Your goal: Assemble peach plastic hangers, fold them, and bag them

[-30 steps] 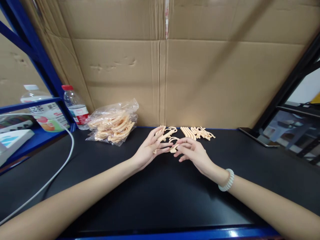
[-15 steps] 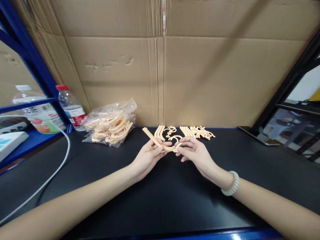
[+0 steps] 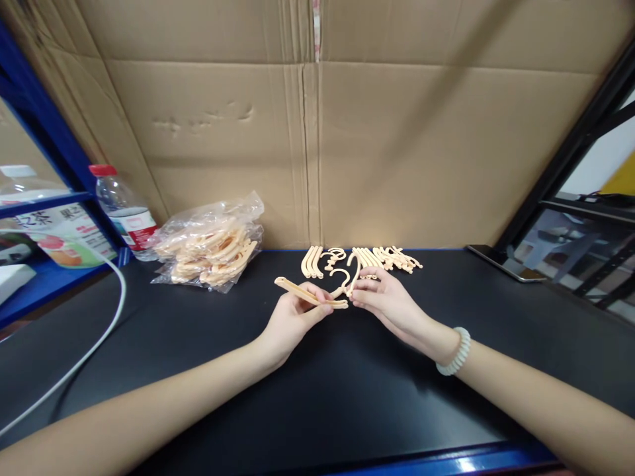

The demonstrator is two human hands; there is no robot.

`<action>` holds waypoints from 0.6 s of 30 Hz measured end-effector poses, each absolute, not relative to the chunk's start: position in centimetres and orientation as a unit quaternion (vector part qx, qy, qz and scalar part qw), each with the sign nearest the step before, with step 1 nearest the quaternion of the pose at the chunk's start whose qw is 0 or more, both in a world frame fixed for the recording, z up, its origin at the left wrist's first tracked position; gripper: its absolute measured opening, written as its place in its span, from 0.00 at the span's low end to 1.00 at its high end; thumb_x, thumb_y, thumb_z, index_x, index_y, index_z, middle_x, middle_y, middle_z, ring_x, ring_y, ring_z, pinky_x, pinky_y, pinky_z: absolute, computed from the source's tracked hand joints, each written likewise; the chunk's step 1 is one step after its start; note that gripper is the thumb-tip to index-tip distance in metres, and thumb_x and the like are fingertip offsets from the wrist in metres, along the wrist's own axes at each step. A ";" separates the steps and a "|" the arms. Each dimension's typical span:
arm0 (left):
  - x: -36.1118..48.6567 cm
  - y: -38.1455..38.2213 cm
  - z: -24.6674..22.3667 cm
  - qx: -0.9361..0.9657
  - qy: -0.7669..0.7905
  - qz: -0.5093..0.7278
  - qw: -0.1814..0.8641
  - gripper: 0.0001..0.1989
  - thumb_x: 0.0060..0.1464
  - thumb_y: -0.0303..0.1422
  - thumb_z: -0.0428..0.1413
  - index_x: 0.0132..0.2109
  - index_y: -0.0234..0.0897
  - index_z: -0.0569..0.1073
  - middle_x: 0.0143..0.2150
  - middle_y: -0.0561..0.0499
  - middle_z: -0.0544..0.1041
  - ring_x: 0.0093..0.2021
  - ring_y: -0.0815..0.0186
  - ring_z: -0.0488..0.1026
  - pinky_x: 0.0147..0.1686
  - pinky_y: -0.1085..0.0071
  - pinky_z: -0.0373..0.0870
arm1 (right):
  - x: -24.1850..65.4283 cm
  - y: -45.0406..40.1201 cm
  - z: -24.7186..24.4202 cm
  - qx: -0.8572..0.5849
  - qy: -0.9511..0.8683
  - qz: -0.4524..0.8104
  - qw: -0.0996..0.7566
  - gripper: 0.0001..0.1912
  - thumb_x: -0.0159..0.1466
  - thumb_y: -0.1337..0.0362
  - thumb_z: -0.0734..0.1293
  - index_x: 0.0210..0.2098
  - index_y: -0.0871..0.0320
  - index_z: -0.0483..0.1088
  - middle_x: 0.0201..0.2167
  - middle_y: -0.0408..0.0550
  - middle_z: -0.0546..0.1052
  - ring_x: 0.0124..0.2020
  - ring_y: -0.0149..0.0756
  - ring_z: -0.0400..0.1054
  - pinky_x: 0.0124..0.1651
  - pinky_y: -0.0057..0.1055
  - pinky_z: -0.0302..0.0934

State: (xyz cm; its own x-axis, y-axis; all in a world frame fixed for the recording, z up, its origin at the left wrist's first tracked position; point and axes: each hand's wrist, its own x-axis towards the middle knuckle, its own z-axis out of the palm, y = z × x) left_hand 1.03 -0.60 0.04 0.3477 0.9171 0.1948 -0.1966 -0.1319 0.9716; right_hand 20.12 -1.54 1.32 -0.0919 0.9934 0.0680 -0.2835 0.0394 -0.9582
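Observation:
Long beige curved pieces are pinched in my left hand, their far ends slanting up to the left. My right hand has its fingertips closed on a beige hook-shaped piece that stands up beside them. Between both hands a second hook sticks up; what it joins is partly hidden by fingers. Just behind lie curved arms in a row, small hooks, more arms and a small pile of pieces.
A clear bag of beige pieces lies at the back left, near a red-capped bottle. A white cable crosses the left side of the black table. A flat dark device rests at the back right.
The long pieces have tilted lower in my left hand. A hook piece now stands upright at my right fingertips. The view has shifted slightly to the right.

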 end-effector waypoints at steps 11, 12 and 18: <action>1.0 -0.2 -0.3 0.578 0.305 0.489 0.578 0.11 0.47 0.31 0.66 0.31 0.36 0.70 0.34 0.51 0.76 0.42 0.62 0.73 0.48 0.64 0.64 | 20.1 -1.2 0.4 -0.355 -0.515 0.592 0.508 0.11 0.47 0.64 0.78 0.29 0.58 0.76 0.29 0.43 0.75 0.32 0.31 0.69 0.42 0.34 0.64; 1.0 -0.2 -0.2 0.574 0.307 0.488 0.582 0.11 0.46 0.31 0.66 0.30 0.36 0.70 0.34 0.51 0.77 0.41 0.62 0.73 0.48 0.64 0.64 | 20.2 -1.1 0.4 -0.359 -0.516 0.588 0.509 0.12 0.46 0.64 0.78 0.29 0.58 0.76 0.30 0.43 0.76 0.33 0.32 0.69 0.42 0.34 0.63; 1.0 -0.4 -0.2 0.557 0.305 0.497 0.591 0.10 0.45 0.30 0.66 0.30 0.36 0.71 0.35 0.50 0.78 0.42 0.62 0.74 0.50 0.63 0.64 | 20.3 -1.1 0.2 -0.369 -0.527 0.580 0.500 0.08 0.49 0.64 0.76 0.27 0.59 0.76 0.36 0.47 0.79 0.35 0.32 0.69 0.42 0.33 0.61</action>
State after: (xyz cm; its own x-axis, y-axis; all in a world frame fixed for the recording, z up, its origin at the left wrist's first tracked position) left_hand 1.01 -0.35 -0.20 0.3199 0.9276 0.1929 -0.2477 -0.1146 0.9620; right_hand 20.35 -1.07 0.25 -0.2286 0.9685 0.0987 -0.1922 0.0545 -0.9798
